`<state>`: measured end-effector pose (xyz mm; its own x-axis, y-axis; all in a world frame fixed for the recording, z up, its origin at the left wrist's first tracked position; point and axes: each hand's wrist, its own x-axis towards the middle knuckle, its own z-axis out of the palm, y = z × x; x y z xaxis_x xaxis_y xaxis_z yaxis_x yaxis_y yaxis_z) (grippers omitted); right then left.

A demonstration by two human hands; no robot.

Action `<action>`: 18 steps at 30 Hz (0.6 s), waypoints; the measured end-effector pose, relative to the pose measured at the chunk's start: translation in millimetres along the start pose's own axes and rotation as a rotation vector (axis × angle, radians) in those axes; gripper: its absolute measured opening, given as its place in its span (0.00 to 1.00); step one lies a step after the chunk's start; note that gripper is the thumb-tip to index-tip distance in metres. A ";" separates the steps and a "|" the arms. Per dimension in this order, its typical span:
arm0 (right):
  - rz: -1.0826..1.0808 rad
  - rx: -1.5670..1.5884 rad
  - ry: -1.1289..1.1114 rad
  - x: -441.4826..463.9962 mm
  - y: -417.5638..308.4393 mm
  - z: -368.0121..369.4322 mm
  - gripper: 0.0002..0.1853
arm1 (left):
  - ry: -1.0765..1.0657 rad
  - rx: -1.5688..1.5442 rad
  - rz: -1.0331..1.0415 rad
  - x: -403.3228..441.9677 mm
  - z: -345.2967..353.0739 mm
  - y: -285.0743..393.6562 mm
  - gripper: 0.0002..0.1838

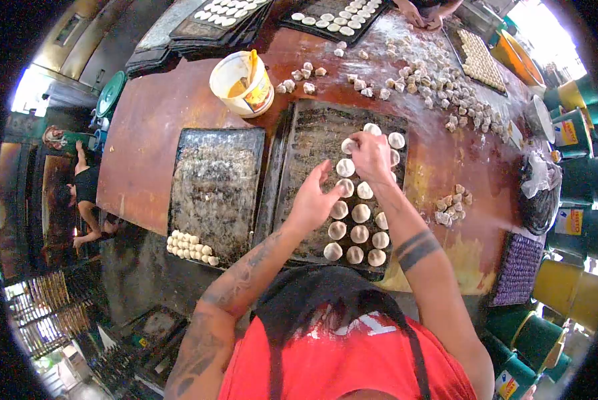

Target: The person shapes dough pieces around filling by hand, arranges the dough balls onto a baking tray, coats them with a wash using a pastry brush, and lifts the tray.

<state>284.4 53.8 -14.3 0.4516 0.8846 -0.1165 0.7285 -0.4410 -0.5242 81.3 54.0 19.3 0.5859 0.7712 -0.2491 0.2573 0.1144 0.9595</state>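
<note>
Rows of round, pale dough balls (pixel 361 213) sit on the right part of a dark baking tray (pixel 305 140) in front of me. My right hand (pixel 372 157) is over the upper rows, its fingers closed round a dough ball (pixel 348 145) at the tray. My left hand (pixel 314 202) hovers over the tray with fingers apart and nothing in it. Its thumb is close to another dough ball (pixel 345 187); whether they touch I cannot tell. Left of this tray lies a second dark tray (pixel 215 173) with small dough pieces (pixel 191 247) grouped at its near left corner.
A white bucket (pixel 241 87) with a yellow-handled tool stands beyond the trays. Many floury dough lumps (pixel 439 87) cover the table's far right. Filled trays (pixel 335 19) lie at the back, near another person's hands (pixel 427 15). A second person (pixel 85 183) is at far left.
</note>
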 end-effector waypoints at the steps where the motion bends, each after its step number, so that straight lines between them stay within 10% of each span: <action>1: -0.021 -0.076 0.023 -2.6 -5.6 -4.8 0.24 | 0.007 0.047 0.009 -3.0 -4.9 3.6 0.33; 7: -0.334 -0.264 0.090 -47.8 -18.7 32.5 0.44 | -0.103 0.031 -0.109 -8.8 -32.3 -8.3 0.21; 10: -0.205 -0.168 -0.208 -21.0 -0.2 12.1 0.29 | -0.241 0.037 -0.146 -12.9 -30.4 0.4 0.17; 16: -0.029 -0.099 0.571 -92.5 140.9 -50.7 0.09 | -0.062 0.180 -0.121 -70.0 -91.5 -35.6 0.14; 18: 0.146 -0.312 0.365 -131.9 177.1 -72.4 0.12 | 0.052 0.170 -0.159 -95.3 -114.0 -59.7 0.13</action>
<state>391.2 -152.0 -30.7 0.6703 0.7241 0.1622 0.7385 -0.6298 -0.2408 -77.5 45.1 0.8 0.4884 0.7836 -0.3839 0.4713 0.1334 0.8718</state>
